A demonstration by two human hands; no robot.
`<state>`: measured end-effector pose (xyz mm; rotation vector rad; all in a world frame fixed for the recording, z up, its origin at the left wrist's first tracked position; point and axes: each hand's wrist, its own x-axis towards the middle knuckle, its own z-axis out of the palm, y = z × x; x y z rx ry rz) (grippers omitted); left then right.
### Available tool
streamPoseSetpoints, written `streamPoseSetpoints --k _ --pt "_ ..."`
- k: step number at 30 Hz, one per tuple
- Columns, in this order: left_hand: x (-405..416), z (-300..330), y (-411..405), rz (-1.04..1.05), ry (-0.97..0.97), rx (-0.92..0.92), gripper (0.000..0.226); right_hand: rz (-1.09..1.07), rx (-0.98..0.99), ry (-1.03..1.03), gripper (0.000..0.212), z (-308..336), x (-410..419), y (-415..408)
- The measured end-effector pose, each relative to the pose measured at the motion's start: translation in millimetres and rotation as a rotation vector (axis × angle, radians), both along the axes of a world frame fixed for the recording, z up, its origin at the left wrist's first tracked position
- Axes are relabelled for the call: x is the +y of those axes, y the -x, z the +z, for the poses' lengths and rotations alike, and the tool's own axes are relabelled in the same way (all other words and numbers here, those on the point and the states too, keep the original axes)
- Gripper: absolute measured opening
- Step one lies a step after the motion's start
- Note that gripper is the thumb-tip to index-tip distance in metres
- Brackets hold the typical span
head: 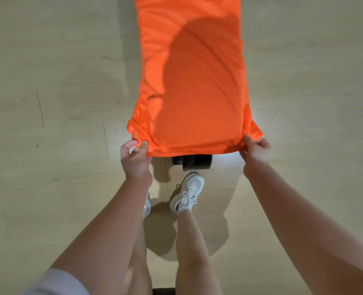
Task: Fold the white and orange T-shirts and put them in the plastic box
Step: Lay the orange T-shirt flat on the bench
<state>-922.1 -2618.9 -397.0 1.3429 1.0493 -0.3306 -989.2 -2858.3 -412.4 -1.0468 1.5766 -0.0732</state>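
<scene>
Head view, looking down. The orange shirt (pixel 191 77) hangs as a long, narrow panel, its sides apparently already turned in, and runs out of view at the top. The left hand (pixel 134 158) pinches the near left corner of the hem between thumb and fingers (pixel 143 145); the right hand (pixel 256 151) pinches the near right corner likewise, thumb on top. Both hands grasp cloth; neither is released. The hem edge is stretched fairly taut between them, with small flaps of fabric flaring outward at each corner.

Beneath the shirt lies a pale wooden floor (pixel 48 103). A dark object (pixel 196 161) shows just below the hem, partly hidden; what it is cannot be told. A white shoe (pixel 188 191) stands near it. Neither the white shirt nor the plastic box is visible.

Step in hand, as judged: folding the orange shirt, at the stage between narrowing it and doubling it lengthwise. What carries the far end is out of view, so whether the shirt is held up or draped cannot be told.

The next move likely calls for carrying the hem evenly toward the far end, both corners travelling together so the edges align, while keeping the side folds from slipping open.
</scene>
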Motion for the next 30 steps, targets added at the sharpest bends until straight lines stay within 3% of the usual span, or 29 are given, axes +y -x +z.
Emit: streamPoseSetpoints --k 3,6,11,15,18,21,25,30 --pt "-6.2 2.0 -0.2 -0.138 -0.126 -0.181 0.027 0.150 0.070 0.217 0.021 2.4 2.8 -3.7" --pt "-12.3 5.0 1.4 -0.375 -0.248 -0.182 0.022 0.333 0.018 0.341 0.033 10.9 6.3 -2.9" --pt "2.0 0.0 0.3 -0.895 -0.478 -0.283 0.053 0.706 -0.115 0.431 0.034 23.0 12.0 7.3" --pt "14.9 -2.3 8.8 -1.171 -0.656 -0.417 0.060 1.117 -0.116 0.596 0.059 18.8 12.4 27.0" --pt "21.9 -9.0 11.0 -1.224 -0.728 -0.520 0.056 1.279 -0.001 0.688 0.060 10.8 9.3 30.8" --pt "25.1 -13.5 -0.2 -1.203 -0.742 -0.476 0.037 1.311 -0.016 0.719 0.044 5.8 1.7 22.3" --pt "30.3 -12.1 -16.2 -1.230 -0.722 -0.487 0.020 1.389 0.143 0.867 0.024 9.1 -6.9 11.8" --pt "46.6 2.2 -20.6 -1.193 -0.712 -0.460 0.035 1.400 0.204 1.115 0.016 18.7 -18.3 25.7"
